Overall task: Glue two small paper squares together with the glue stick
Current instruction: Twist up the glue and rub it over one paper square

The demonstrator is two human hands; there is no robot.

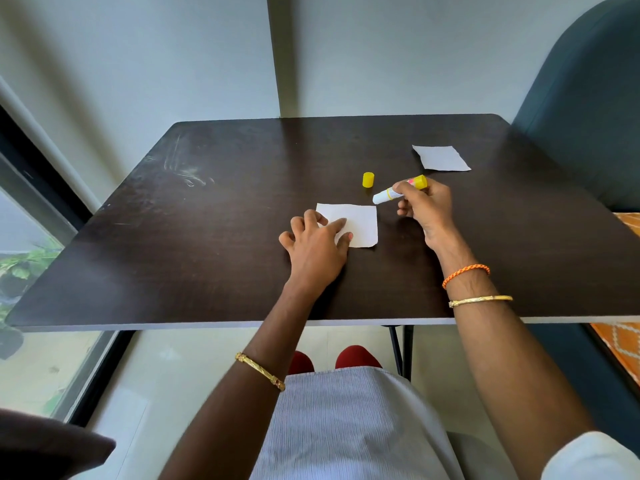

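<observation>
Our left hand [317, 245] presses spread fingers onto, partly hiding, the near paper square [356, 223]; our right hand [427, 211] pinches the uncapped glue stick [398, 190], label obscured.

A dark table [214, 216] with pale scuffs near its far left corner stands against a grey wall [145, 53]. A teal chair [588, 98] sits at its far right. A window [24, 258] at left shows green leaves. Orange patterned cloth [620, 344] lies at right.

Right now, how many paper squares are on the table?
2: one paper square under the left hand, another paper square at the far right. None visibly hidden.
</observation>
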